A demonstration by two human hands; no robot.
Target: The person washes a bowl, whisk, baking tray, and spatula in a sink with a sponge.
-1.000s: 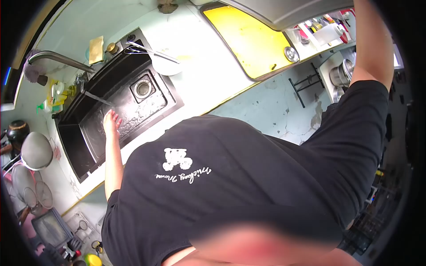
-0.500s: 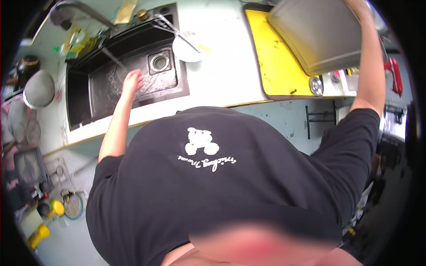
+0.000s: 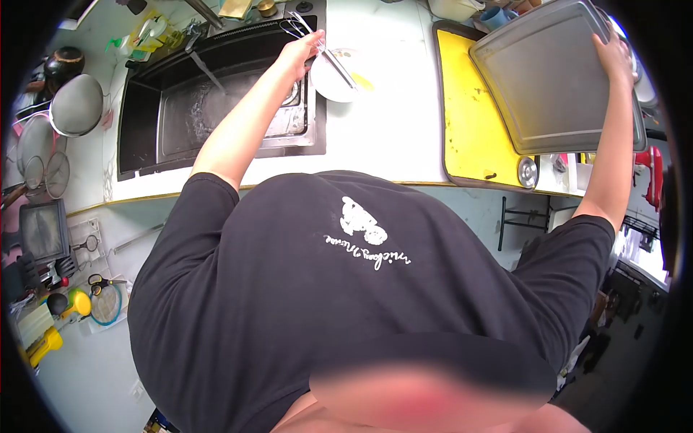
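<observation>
My left hand [image 3: 302, 55] reaches over the sink's right rim, its fingers closed around the middle of a metal whisk [image 3: 339, 71]. That whisk lies across a white plate [image 3: 333, 85]; its wire end sticks out over the sink. On the right, my right hand [image 3: 615, 58] grips the upper right edge of a large grey tray [image 3: 552, 86], fingers on its face and rim. The tray is tilted up above a yellow board with a dark rim [image 3: 469, 108].
Water runs from a tap into the black sink [image 3: 184, 123]. A round metal lid [image 3: 528, 172] sits at the yellow board's front corner. Bottles [image 3: 148, 32] stand behind the sink. Pans and strainers [image 3: 76, 105] hang at the left. A blue cup [image 3: 497, 17] stands at the back.
My left hand has moved from over the sink basin, right and away from me, to the whisk. The grey tray, still in my right hand, sits lower and further right in view.
</observation>
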